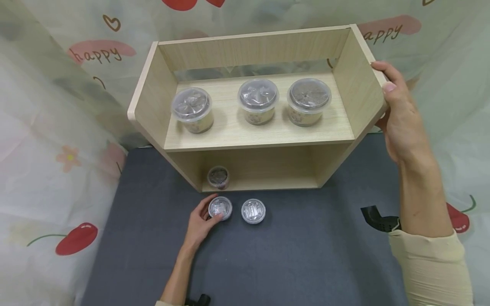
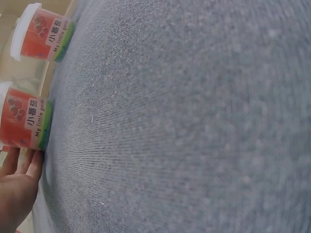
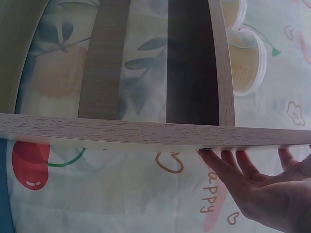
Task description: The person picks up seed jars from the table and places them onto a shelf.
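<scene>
My left hand [image 1: 200, 224] holds a small lidded cup [image 1: 220, 208] on the cloth, thumb on its near side and fingers on its far left. In the left wrist view, this cup [image 2: 25, 116] has a red and green label with tomatoes, and the fingers [image 2: 35, 165] are at its side. To its right stands a matching cup [image 1: 253, 211]. My right hand [image 1: 405, 110] rests against the right side panel of a pale wooden two-tier shelf [image 1: 260, 146]. The right wrist view shows its fingertips [image 3: 206, 154] at the panel's outer face.
Three larger lidded cups, a left one [image 1: 192, 109], a middle one [image 1: 258, 101] and a right one [image 1: 308, 102], stand on the upper tier. A small cup [image 1: 218, 177] sits at the lower tier's left end. Grey cloth [image 1: 298, 255] covers the table; a printed curtain [image 1: 57, 127] hangs around.
</scene>
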`<action>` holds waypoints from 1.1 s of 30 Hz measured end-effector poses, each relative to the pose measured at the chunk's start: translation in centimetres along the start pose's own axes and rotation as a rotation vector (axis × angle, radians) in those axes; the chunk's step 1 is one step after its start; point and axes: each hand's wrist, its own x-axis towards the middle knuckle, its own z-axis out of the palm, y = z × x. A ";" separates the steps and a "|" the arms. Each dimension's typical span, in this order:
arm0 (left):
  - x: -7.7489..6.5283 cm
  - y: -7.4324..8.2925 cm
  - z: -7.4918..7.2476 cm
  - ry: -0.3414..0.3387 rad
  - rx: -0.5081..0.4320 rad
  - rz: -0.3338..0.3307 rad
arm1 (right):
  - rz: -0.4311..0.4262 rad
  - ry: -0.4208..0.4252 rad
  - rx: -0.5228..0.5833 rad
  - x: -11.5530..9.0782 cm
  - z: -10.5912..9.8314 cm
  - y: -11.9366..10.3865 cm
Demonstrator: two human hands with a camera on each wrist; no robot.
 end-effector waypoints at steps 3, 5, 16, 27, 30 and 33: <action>-0.2 0.9 0.2 -0.026 0.029 -0.005 | -0.005 -0.002 0.005 0.0 0.0 0.0; -0.3 1.4 0.3 -0.041 0.058 -0.010 | -0.007 -0.003 0.008 0.0 0.0 0.0; -0.4 1.5 0.2 -0.068 0.110 -0.030 | -0.008 0.006 0.000 0.0 0.0 0.0; -0.1 -1.6 -0.3 0.006 0.178 -0.006 | -0.007 0.007 -0.011 0.1 0.0 0.1; 0.0 -1.5 -0.3 0.018 0.196 -0.005 | -0.009 0.010 -0.015 0.1 0.0 0.1; 0.0 -1.0 -0.1 0.015 0.203 -0.007 | -0.013 0.010 -0.016 0.1 0.0 0.2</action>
